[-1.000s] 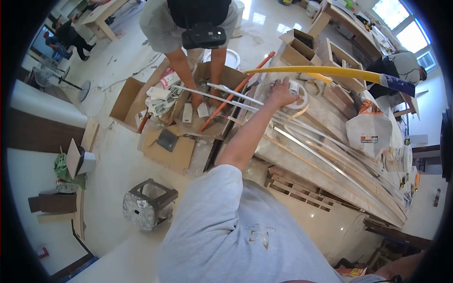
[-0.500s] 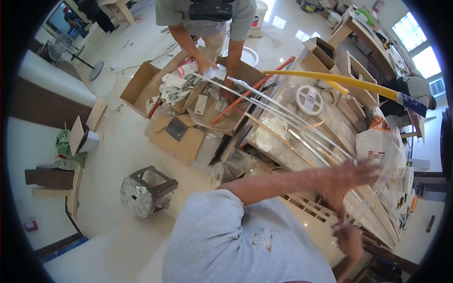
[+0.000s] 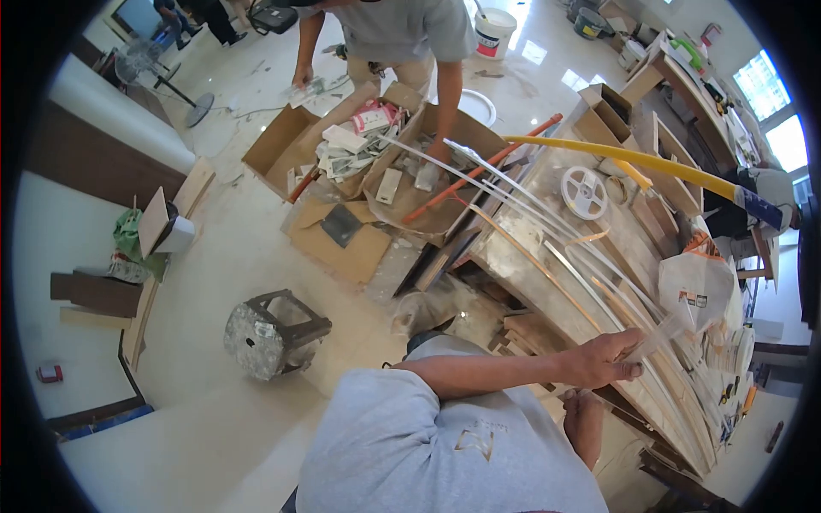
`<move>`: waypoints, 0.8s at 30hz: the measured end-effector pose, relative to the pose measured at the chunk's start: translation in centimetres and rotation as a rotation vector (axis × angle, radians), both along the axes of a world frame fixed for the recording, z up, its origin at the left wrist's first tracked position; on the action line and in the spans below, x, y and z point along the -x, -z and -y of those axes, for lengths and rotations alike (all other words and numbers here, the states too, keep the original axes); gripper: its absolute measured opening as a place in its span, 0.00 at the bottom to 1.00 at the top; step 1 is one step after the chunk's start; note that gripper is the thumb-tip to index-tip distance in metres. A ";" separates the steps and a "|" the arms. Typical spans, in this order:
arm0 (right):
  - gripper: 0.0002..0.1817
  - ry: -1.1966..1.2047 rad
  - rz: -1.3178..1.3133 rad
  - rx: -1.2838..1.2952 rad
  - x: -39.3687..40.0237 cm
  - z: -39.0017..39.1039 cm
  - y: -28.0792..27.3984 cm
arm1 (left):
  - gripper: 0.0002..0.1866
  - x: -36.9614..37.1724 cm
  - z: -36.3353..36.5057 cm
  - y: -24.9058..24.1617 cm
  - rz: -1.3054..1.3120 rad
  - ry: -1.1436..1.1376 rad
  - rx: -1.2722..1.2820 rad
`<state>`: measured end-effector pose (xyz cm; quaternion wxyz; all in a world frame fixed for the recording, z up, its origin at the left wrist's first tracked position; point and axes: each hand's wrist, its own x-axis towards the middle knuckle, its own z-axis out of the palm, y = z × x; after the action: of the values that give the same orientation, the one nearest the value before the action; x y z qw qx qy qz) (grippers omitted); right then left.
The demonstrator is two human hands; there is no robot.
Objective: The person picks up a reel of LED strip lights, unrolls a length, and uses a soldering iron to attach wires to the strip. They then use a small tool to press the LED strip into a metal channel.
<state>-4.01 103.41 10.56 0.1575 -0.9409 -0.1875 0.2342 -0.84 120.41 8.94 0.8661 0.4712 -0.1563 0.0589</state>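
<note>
My left hand [image 3: 603, 359] reaches across to the right, fingers closed on a clear piece of plastic [image 3: 658, 340] that points toward the white plastic bag [image 3: 697, 286]. Its exact kind is hard to make out. Below it, close to my shirt, my right hand [image 3: 584, 421] is curled; what it holds, if anything, is hidden. Under and beyond my hands, long thin metal strips [image 3: 590, 278] and wood-coloured strips [image 3: 547, 272] lie along the worktable [image 3: 513, 248]. A white reel [image 3: 584, 193] rests on the same table.
Across from me a co-worker [image 3: 393, 38] has one hand in a cardboard box [image 3: 402, 184] of small parts. A yellow pole [image 3: 633, 156] crosses above the table, and an orange-red pipe [image 3: 479, 171] spans the box. A dusty stool [image 3: 274, 335] stands on the floor to my left.
My left hand has gone from spread fingers to closed on the clear plastic. My right hand has moved left, nearer my body. The co-worker's one hand has swung out from the box.
</note>
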 end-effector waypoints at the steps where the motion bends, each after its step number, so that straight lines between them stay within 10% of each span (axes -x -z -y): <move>1: 0.15 -0.006 -0.001 0.000 -0.2 -0.2 -0.7 | 0.21 0.1 0.4 0.4 -0.031 0.026 0.057; 10: 0.17 -0.020 0.595 -0.445 -1.4 -3.3 -7.5 | 0.18 1.3 -1.4 -0.5 -0.005 0.048 0.536; 18: 0.12 -0.138 -0.026 -0.174 -1.5 -3.3 -0.1 | 0.19 4.3 -10.3 -2.0 -0.215 -0.309 0.946; 23: 0.16 -0.284 -0.039 -0.026 -2.9 0.8 -0.9 | 0.21 9.8 -19.1 4.2 -0.166 -0.551 0.600; 24: 0.16 -0.284 -0.041 -0.027 -3.1 0.8 -0.9 | 0.21 10.3 -18.9 6.6 -0.174 -0.719 0.000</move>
<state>-0.87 102.63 11.43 0.1390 -0.8977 -0.3187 0.2707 -11.17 139.31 2.31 0.8000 0.4994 0.0934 0.3192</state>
